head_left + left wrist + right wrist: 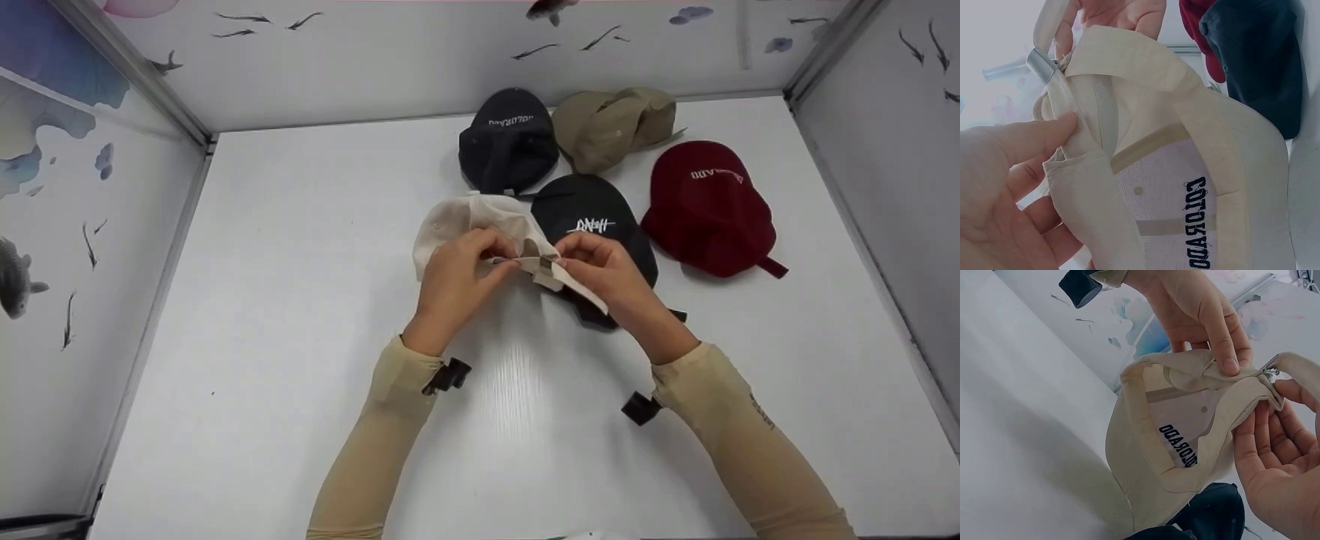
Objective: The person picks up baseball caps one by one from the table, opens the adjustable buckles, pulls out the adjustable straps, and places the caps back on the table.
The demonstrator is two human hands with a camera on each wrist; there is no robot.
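Note:
A cream baseball cap (442,229) is between both hands, its inside and back strap facing the person. Dark lettering reading COLORADO (1178,445) shows inside it. My left hand (456,289) pinches the back strap (1067,107) between thumb and fingers. On the other side of the metal buckle (1042,65), my right hand (615,281) pinches the cap's rear edge by the buckle, fingertips partly hidden. The strap's free end (589,294) sticks out past the buckle toward the right hand.
Right behind the cream cap lies a black cap (585,199) with white lettering. A navy cap (517,150) and a tan cap (596,135) sit at the back, a dark red cap (709,214) to the right. White panels (375,67) enclose the white table (285,300).

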